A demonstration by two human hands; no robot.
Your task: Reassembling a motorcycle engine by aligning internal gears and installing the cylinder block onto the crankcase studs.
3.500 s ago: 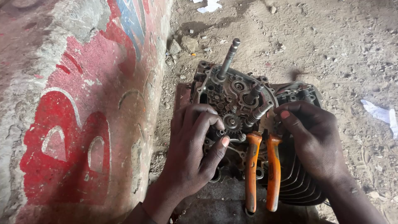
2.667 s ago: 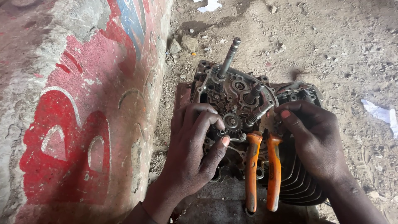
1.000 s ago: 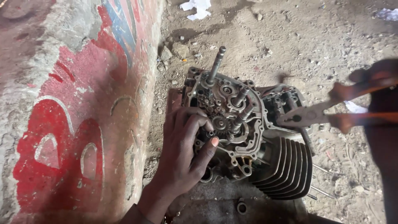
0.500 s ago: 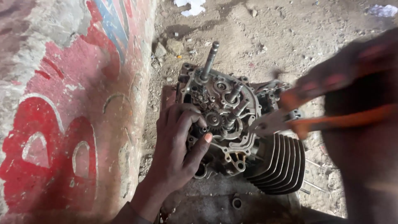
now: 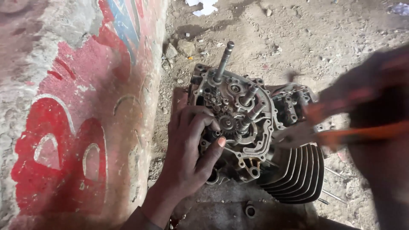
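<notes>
A grimy grey metal engine crankcase (image 5: 238, 127), open so that its gears and shafts show, is lying on the dusty dirt floor (image 5: 298, 38) just beside a wall painted red, white and blue (image 5: 76, 106). The left hand (image 5: 187, 157) is resting on the near left part of the casing, its fingers (image 5: 204, 123) spread and curled over the small gears, the thumb tip touching the metal by a toothed wheel (image 5: 227, 123); it is pressing rather than gripping anything. A long steel shaft (image 5: 223, 61) is sticking up from the far end of the case, and a dark finned cylinder (image 5: 298, 174) is jutting out at its near right side. The right hand (image 5: 375, 106) is appearing as a blur at the right edge, closed around orange-handled pliers (image 5: 341, 123) whose tips are hanging just over the right rim of the casing. A small metal ring (image 5: 250, 210) is lying on the floor in front of the engine, and scraps of white paper (image 5: 203, 6) are lying at the top.
</notes>
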